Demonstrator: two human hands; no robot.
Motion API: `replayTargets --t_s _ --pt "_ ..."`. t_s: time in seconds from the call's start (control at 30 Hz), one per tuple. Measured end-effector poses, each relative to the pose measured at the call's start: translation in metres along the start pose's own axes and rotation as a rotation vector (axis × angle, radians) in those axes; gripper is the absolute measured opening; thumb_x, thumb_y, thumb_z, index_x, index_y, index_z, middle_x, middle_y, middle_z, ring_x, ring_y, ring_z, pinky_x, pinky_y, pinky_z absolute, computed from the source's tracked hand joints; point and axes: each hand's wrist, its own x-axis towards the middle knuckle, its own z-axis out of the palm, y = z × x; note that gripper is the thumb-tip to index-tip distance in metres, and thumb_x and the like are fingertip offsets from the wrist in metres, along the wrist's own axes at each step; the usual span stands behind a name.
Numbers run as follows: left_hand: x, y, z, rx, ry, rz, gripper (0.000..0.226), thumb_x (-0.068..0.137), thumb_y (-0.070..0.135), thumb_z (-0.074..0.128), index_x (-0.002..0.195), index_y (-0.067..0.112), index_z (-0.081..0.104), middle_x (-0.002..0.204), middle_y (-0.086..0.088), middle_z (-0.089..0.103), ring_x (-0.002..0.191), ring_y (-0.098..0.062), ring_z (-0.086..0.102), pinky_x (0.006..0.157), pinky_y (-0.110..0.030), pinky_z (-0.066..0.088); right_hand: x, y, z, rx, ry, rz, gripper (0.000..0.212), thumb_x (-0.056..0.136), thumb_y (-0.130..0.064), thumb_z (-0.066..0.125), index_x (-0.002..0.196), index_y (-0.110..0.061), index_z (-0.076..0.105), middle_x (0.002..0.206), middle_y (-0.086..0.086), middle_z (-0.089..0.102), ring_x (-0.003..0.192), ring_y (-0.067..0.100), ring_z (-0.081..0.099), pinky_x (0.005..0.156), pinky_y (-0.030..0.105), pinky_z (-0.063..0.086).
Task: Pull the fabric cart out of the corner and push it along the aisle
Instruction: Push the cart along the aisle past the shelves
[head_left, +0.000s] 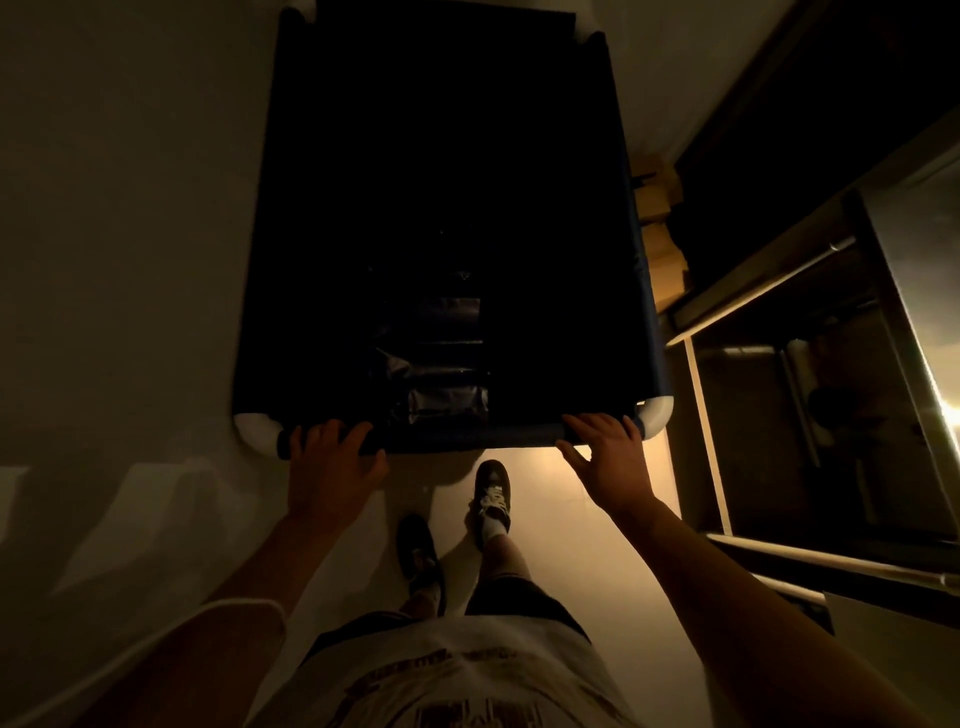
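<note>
Cart: the dark navy rectangular fabric cart with white rounded pipe corners (441, 208) stands on the pale smooth floor (130, 260), its long axis running away from the person. Its interior is too dark to read beyond some glossy dark folds near the near end.
Position: the near rail lies just ahead of the person's feet. The right side of the cart passes close beside a stack of tan cardboard boxes (662, 234) and a metal shelving unit with steel rails (779, 322).
Left hand: the left hand (332, 457) grips the near rail by the near-left white corner, fingers curled over the top.
Right hand: the right hand (608, 457) rests on the near rail by the near-right corner, fingers fairly straight over the edge, thumb spread; it looks more like a press than a wrap.
Stance: the person's dark lace-up shoe (492, 493) steps forward close under the near rail.
Stage (judgement): the cart appears aligned with the aisle, in the push phase.
Risk 1: the right side may scrape or snag the boxes or shelving, since that gap is narrow.
Risk 2: the uneven grips may let the cart yaw right.
Risk 3: the leading foot may strike the cart base.
Risk 4: dim light hides obstacles ahead.
</note>
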Motion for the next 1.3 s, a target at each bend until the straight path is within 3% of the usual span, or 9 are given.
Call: replayTargets --t_s 0.7,0.93,1.17,1.3 --pt "0.110 0.011 -0.036 -0.017 -0.058 -0.061 0.074 0.086 0.062 0.029 0.136 0.019 0.062 0.130 -0.018 0.062 0.126 -0.039 0.055 0.120 -0.062 0.021 0.112 0.002 -0.020 -0.041 -0.009 -0.008 0.047 0.101 -0.050 0.048 0.142 -0.029 0.055 0.142 -0.005 0.060 0.139 0.021 0.048 0.123 0.048 0.024" --pt "0.159 0.011 -0.046 0.012 -0.051 -0.070 0.071 0.087 0.060 0.032 0.135 0.018 0.062 0.129 -0.020 0.063 0.126 -0.040 0.056 0.118 -0.062 0.024 0.161 -0.002 -0.034 -0.019 -0.014 -0.013 0.045 0.101 -0.048 0.050 0.142 -0.028 0.055 0.142 -0.003 0.060 0.139 0.021 0.047 0.122 0.048 0.024" --pt "0.203 0.015 -0.059 0.033 -0.103 -0.101 0.053 0.097 0.050 0.051 0.142 0.023 0.054 0.141 -0.019 0.056 0.136 -0.039 0.047 0.121 -0.063 0.021 0.204 -0.007 -0.045 -0.017 -0.033 -0.012 0.043 0.101 -0.046 0.050 0.141 -0.029 0.056 0.141 -0.003 0.060 0.139 0.023 0.047 0.122 0.050 0.025" --pt "0.199 0.020 -0.059 0.037 -0.064 -0.104 0.064 0.088 0.054 0.037 0.138 0.021 0.058 0.135 -0.021 0.058 0.131 -0.041 0.051 0.118 -0.066 0.021 0.203 -0.002 -0.042 0.003 -0.022 -0.016 0.044 0.101 -0.048 0.049 0.139 -0.028 0.058 0.141 -0.003 0.061 0.138 0.022 0.048 0.121 0.050 0.026"
